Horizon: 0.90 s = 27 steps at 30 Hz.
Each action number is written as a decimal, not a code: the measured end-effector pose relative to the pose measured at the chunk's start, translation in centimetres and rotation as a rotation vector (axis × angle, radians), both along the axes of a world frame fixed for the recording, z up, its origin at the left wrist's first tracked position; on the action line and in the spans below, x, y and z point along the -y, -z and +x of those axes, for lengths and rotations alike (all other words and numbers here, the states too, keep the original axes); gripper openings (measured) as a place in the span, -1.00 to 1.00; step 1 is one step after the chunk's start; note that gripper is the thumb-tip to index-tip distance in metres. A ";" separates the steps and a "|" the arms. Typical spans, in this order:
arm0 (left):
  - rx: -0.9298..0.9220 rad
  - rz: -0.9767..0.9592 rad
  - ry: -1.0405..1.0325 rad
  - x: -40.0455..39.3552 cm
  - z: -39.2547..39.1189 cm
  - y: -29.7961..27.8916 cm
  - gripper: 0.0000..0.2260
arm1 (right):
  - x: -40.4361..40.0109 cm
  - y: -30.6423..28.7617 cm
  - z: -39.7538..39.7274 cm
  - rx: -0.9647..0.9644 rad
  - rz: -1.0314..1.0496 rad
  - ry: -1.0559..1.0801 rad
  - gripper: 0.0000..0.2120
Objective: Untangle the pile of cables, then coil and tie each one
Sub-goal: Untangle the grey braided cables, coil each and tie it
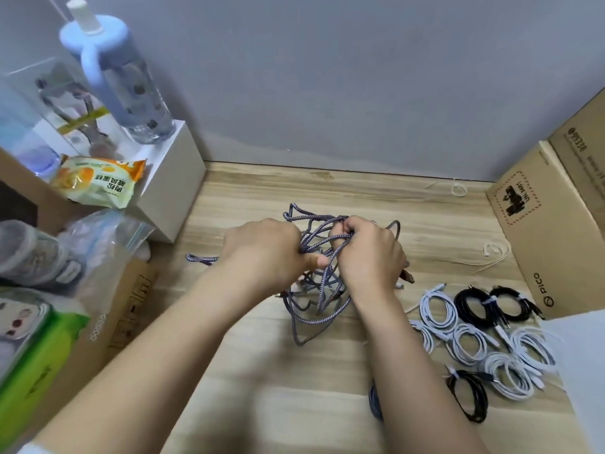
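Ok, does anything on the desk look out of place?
Loose white twist ties lie scattered near the wall, away from the bundled coils. Otherwise only the grey braided cable tangle is untidy.

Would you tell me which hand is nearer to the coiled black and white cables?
Right. The right hand grips the tangle of braided cable just up-left of the coiled cables; the left hand holds it farther left.

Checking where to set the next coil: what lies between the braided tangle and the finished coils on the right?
Head view: the right hand and forearm cross it; otherwise bare table between the braided tangle and the coils.
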<state>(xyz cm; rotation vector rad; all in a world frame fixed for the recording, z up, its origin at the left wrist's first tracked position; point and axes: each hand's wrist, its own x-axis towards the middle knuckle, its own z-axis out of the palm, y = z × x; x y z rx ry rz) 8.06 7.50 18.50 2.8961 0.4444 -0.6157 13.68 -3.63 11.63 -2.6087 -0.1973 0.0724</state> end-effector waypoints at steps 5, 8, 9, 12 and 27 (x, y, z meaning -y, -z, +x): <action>0.289 -0.638 -0.043 -2.1 -0.5 0.2 -0.58 | 0.5 0.7 -0.7 -0.013 -0.026 0.027 -0.77; 0.391 -1.107 0.045 -3.1 -2.0 -0.8 -0.64 | 0.2 1.0 -1.1 -0.071 0.084 0.065 -0.86; 0.420 -1.149 0.061 -3.1 -2.6 -1.1 -0.67 | -0.2 1.1 -1.1 -0.070 0.106 0.061 -0.86; 0.551 -1.316 0.037 -2.8 -4.1 -2.0 -0.71 | -0.7 1.7 -0.8 -0.081 0.112 0.078 -0.85; 0.598 -0.045 -0.048 -5.9 -4.8 -1.3 -0.64 | 0.2 2.9 -1.4 -0.110 -0.131 0.065 -0.87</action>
